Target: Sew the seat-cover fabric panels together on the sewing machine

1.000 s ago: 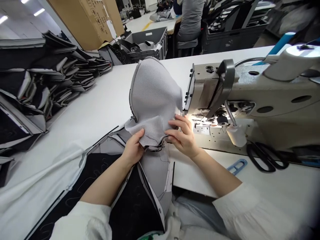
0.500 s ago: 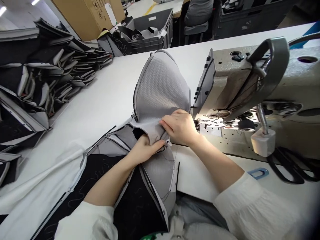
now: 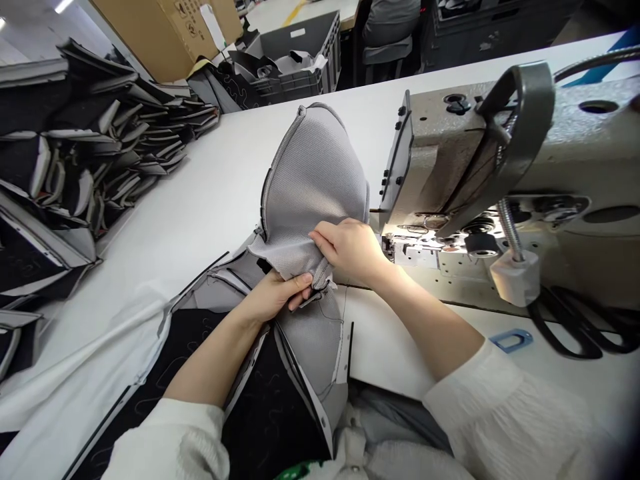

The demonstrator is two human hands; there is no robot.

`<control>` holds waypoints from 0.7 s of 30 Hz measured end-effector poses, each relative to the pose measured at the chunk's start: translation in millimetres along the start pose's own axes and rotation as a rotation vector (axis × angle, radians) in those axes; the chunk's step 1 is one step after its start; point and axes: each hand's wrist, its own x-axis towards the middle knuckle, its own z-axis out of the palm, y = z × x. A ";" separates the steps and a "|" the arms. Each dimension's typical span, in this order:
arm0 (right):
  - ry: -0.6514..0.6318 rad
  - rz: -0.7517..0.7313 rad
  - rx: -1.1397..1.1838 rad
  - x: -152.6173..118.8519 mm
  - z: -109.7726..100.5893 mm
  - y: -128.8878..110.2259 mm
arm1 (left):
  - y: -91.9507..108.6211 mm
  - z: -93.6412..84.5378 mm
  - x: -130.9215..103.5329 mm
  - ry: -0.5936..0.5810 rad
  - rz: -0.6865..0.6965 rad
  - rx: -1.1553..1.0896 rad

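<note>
Grip: my left hand (image 3: 280, 293) and right hand (image 3: 353, 250), both clamped on the grey fabric piece (image 3: 320, 163).
Grey fabric piece: just left of the sewing machine (image 3: 445, 160).
Table (image 3: 220, 180): white, carrying the sewing machine.
Room: stacked panels (image 3: 125, 133) well left of the sewing machine, grey crate (image 3: 331, 60) behind and left.
Rounded end (image 3: 320, 120): points away from me; long axis runs alongside the sewing machine's end plate (image 3: 399, 157).

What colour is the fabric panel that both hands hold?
The fabric panel is light grey, finely textured; best seen in the head view.
</note>
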 end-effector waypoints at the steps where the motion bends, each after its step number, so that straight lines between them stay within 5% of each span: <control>1: 0.002 -0.005 -0.003 0.0 -0.4 -0.1 | -0.2 -0.1 0.0 -0.001 0.003 -0.001; 12: 0.055 -0.035 0.026 -2.7 -1.3 0.9 | -3.3 1.8 -0.2 0.029 0.012 0.025; 21: 0.412 -0.197 0.295 -8.7 -6.7 2.7 | -3.7 14.6 0.8 0.254 0.033 -0.201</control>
